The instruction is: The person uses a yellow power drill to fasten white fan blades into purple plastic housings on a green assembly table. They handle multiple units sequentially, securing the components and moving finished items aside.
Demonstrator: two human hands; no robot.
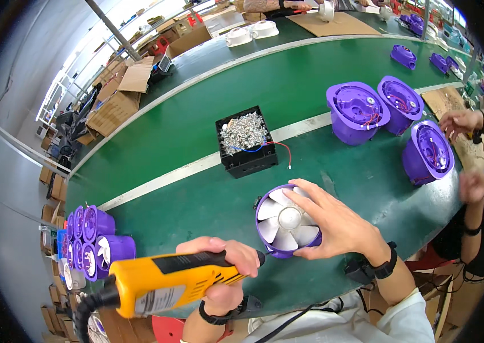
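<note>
My left hand [241, 258] is wrapped round a yellow and black electric screwdriver [167, 286]. Its dark tip points right, to the lower left edge of a small purple fan housing [280, 252]; whether it touches a screw is too small to tell. My right hand [339, 226] grips that housing from the right, fingers over the far rim and thumb at the near rim. A white fan [289, 217] with several blades faces up inside it. Beyond stands a black box [250, 166] heaped with small metal screws [244, 131]. A red and a blue wire [288, 150] trail over the box's right side.
Several purple housings [98, 224] are stacked at the left table edge, one with white blades. Three larger purple housings [353, 123] with wires stand at the right, by a co-worker's hands [463, 124]. A white strip [179, 180] crosses the green table. Cardboard boxes [113, 108] lie far left.
</note>
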